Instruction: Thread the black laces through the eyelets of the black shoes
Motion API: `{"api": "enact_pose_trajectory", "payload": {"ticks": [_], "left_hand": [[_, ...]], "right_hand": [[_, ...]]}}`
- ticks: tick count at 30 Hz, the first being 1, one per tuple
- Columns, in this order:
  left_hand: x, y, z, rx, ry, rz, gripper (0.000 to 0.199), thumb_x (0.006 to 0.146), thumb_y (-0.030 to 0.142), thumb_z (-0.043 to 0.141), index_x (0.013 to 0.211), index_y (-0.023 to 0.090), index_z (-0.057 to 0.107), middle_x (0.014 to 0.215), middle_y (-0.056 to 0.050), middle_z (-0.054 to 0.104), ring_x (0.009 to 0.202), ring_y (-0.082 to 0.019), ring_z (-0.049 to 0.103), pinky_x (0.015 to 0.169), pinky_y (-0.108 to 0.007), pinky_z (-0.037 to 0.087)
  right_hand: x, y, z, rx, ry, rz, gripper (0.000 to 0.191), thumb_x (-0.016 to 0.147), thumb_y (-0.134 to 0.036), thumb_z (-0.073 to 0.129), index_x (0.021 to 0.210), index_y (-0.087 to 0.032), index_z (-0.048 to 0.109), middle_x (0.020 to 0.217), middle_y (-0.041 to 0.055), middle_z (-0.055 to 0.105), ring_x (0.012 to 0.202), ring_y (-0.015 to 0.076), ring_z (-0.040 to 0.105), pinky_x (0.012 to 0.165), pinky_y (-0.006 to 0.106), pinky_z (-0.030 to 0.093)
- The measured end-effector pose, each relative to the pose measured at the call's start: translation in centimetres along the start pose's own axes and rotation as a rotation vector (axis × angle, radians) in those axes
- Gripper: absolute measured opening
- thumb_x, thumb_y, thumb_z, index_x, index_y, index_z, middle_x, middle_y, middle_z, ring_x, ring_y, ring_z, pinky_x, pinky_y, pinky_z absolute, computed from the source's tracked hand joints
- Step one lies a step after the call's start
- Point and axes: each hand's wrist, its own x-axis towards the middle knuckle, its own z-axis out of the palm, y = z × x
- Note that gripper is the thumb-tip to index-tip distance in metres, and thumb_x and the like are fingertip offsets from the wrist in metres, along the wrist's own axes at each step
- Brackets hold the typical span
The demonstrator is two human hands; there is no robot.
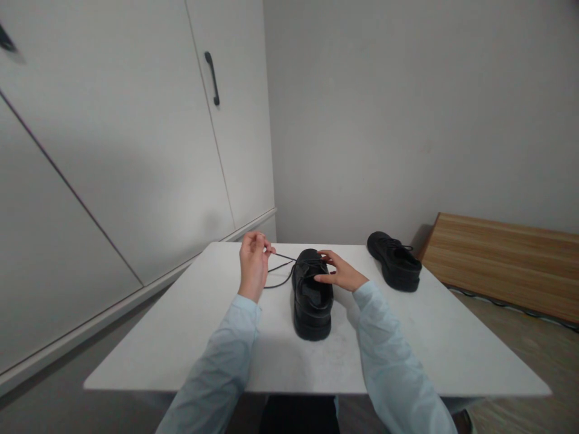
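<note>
A black lace-up shoe (312,313) stands upright on the white table, its heel towards me and its toe away. Left of it, my left hand (254,262) is closed in a pinch on a black shoelace (284,257), which runs taut from the fingers to the shoe's eyelets. Another stretch of lace loops loosely over the tabletop beneath that hand. At the shoe's right side, my right hand (337,271) rests with thumb and fingers apart around the opening and the laced part. Whether its fingertips pinch anything there I cannot tell.
A second black shoe (400,271), its laces tied, stands at the table's back right. The white table (181,355) reaches to the grey wall. White cabinets (136,150) with dark handles line the left. A wooden board or box (502,265) lies beyond the right edge.
</note>
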Motion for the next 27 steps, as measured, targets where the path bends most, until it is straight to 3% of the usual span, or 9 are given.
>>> {"api": "enact_pose_trajectory", "payload": {"ticks": [6, 12, 17, 20, 27], "left_hand": [[0.2, -0.9, -0.6, 0.235, 0.014, -0.02, 0.02, 0.074, 0.033, 0.067, 0.08, 0.017, 0.057, 0.069, 0.003, 0.052, 0.055, -0.006, 0.049, 0.055, -0.018, 0.043], [0.0, -1.2, -0.7, 0.602, -0.164, -0.059, 0.017, 0.072, 0.031, 0.065, 0.077, 0.015, 0.063, 0.071, 0.0, 0.062, 0.058, -0.009, 0.053, 0.057, -0.021, 0.042], [-0.3, -1.5, -0.5, 0.755, -0.393, -0.084, 0.016, 0.069, 0.031, 0.068, 0.072, 0.016, 0.067, 0.074, -0.003, 0.067, 0.071, -0.015, 0.061, 0.071, -0.026, 0.046], [-0.5, -1.9, -0.7, 0.86, -0.496, -0.098, 0.012, 0.068, 0.029, 0.069, 0.072, 0.017, 0.069, 0.074, -0.002, 0.069, 0.071, -0.014, 0.061, 0.072, -0.026, 0.045], [-0.8, -2.1, -0.8, 0.899, -0.562, -0.15, 0.015, 0.065, 0.03, 0.072, 0.07, 0.017, 0.067, 0.067, 0.0, 0.066, 0.066, -0.014, 0.059, 0.063, -0.024, 0.044]], "right_hand": [[0.0, 0.0, 0.0, -0.031, 0.011, -0.026, 0.068, 0.062, -0.034, 0.075, 0.121, -0.023, 0.044, 0.119, 0.0122, 0.052, 0.119, 0.0285, 0.046, 0.092, 0.048, 0.042], [-0.1, -0.2, 0.0, -0.009, 0.011, -0.05, 0.068, 0.063, -0.034, 0.074, 0.121, -0.022, 0.04, 0.12, 0.0119, 0.049, 0.117, 0.0267, 0.048, 0.093, 0.047, 0.042], [0.1, -0.6, 0.1, 0.026, 0.025, -0.251, 0.042, 0.071, -0.034, 0.068, 0.107, -0.022, 0.048, 0.112, 0.0064, 0.054, 0.112, 0.0212, 0.051, 0.101, 0.043, 0.037], [0.1, -1.0, 0.2, -0.054, 0.047, -0.306, 0.03, 0.074, -0.031, 0.065, 0.099, -0.022, 0.052, 0.108, 0.0059, 0.056, 0.11, 0.0219, 0.052, 0.1, 0.044, 0.037], [0.1, -1.8, 0.9, -0.204, 0.08, -0.351, 0.011, 0.075, -0.026, 0.063, 0.083, -0.02, 0.059, 0.113, 0.0099, 0.056, 0.115, 0.0243, 0.049, 0.101, 0.045, 0.034]]}}
